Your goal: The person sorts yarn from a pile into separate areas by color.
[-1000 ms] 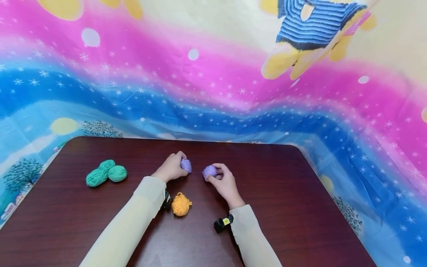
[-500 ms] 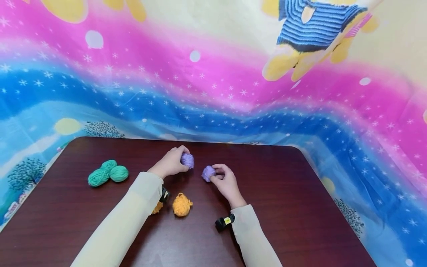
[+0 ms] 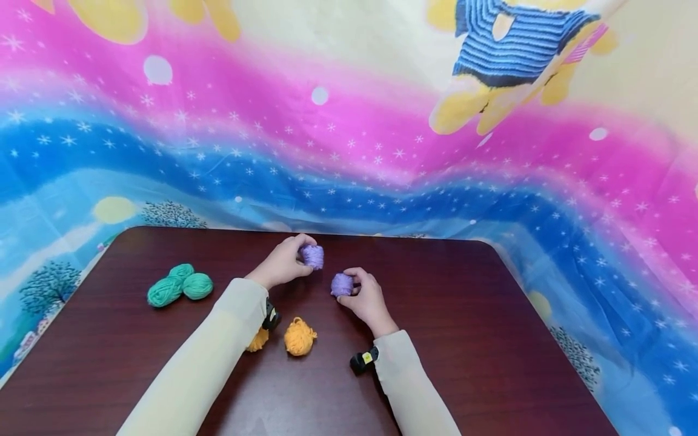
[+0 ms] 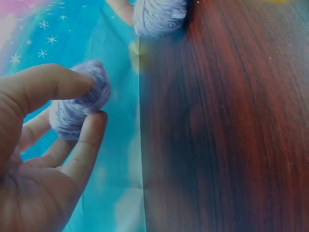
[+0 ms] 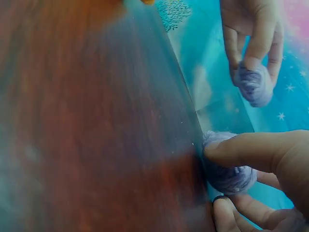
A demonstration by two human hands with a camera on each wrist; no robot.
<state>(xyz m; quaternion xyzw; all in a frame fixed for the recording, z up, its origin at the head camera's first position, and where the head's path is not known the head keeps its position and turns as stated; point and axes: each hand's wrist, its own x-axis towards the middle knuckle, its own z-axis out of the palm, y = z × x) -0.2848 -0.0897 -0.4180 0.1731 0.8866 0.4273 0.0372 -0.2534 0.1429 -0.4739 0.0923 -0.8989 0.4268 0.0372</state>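
My left hand (image 3: 283, 260) pinches a small purple ball of yarn (image 3: 313, 257) between thumb and fingers, near the table's far edge. In the left wrist view that yarn ball (image 4: 72, 116) shows between the thumb and the fingertips. My right hand (image 3: 371, 301) holds a second purple yarn ball (image 3: 342, 284), a little nearer to me and to the right of the first. The right wrist view shows the thumb over the top of this ball (image 5: 231, 179) and fingers beneath it. A gap separates the two purple balls.
Several green yarn balls (image 3: 198, 286) lie clustered at the left of the dark wooden table (image 3: 491, 351). An orange yarn ball (image 3: 299, 337) lies in front, and another orange one (image 3: 259, 340) is partly hidden behind my left sleeve. A patterned cloth (image 3: 349, 133) hangs behind the table.
My left hand has moved up and slightly right with its purple yarn ball, uncovering part of the second orange ball. The right hand has stayed nearly in place with its own.
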